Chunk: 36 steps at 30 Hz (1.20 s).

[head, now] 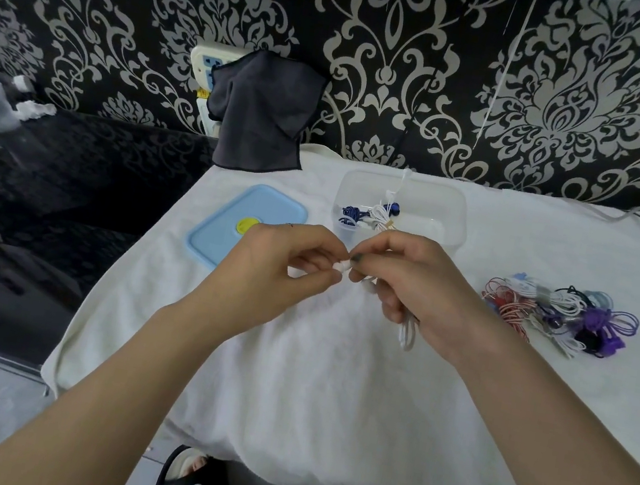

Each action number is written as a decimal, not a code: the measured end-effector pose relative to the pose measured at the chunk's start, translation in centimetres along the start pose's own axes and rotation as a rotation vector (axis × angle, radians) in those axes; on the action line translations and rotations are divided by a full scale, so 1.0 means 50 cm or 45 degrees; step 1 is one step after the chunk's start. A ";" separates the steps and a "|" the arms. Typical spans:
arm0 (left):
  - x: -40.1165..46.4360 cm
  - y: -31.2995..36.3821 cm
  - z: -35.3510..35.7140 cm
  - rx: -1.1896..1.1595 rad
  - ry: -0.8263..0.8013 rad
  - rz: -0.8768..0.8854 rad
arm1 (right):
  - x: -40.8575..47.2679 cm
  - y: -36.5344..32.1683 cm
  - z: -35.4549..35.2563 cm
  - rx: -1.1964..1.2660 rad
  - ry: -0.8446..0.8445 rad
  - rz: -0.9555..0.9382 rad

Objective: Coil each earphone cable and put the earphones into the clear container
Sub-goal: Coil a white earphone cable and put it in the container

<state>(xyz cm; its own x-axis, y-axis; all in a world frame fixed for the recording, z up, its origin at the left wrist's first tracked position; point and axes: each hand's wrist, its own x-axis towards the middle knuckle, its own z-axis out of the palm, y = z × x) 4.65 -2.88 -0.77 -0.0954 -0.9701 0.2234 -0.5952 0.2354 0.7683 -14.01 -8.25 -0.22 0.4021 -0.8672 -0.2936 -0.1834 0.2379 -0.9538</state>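
Centre of frame: left hand & right hand pinch white earphone w/ curled fingers; cable loop hangs below. Container behind; earphone pile at right.

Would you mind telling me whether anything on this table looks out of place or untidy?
Mostly tidy. One white earphone cable pokes up over the back rim of the clear container, and the uncoiled earphones lie tangled at the right.
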 end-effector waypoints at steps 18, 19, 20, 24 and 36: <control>-0.016 0.032 -0.011 -0.283 -0.076 -0.009 | -0.018 -0.027 -0.033 0.174 -0.347 0.108; -0.017 0.032 -0.010 -0.285 -0.074 -0.001 | -0.019 -0.027 -0.032 0.179 -0.350 0.107; -0.017 0.032 -0.010 -0.288 -0.072 0.004 | -0.019 -0.027 -0.031 0.183 -0.351 0.104; -0.016 0.029 -0.011 -0.391 -0.080 -0.058 | -0.020 -0.027 -0.026 0.213 -0.343 0.100; -0.008 0.026 -0.005 -0.452 0.001 -0.156 | -0.009 -0.021 -0.009 0.527 -0.293 0.249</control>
<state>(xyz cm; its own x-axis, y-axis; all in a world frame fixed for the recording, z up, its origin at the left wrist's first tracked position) 4.09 -2.14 0.29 -0.0395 -0.9923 0.1171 -0.2887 0.1235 0.9494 -14.39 -8.29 0.92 0.5916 -0.6815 -0.4307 0.0772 0.5796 -0.8112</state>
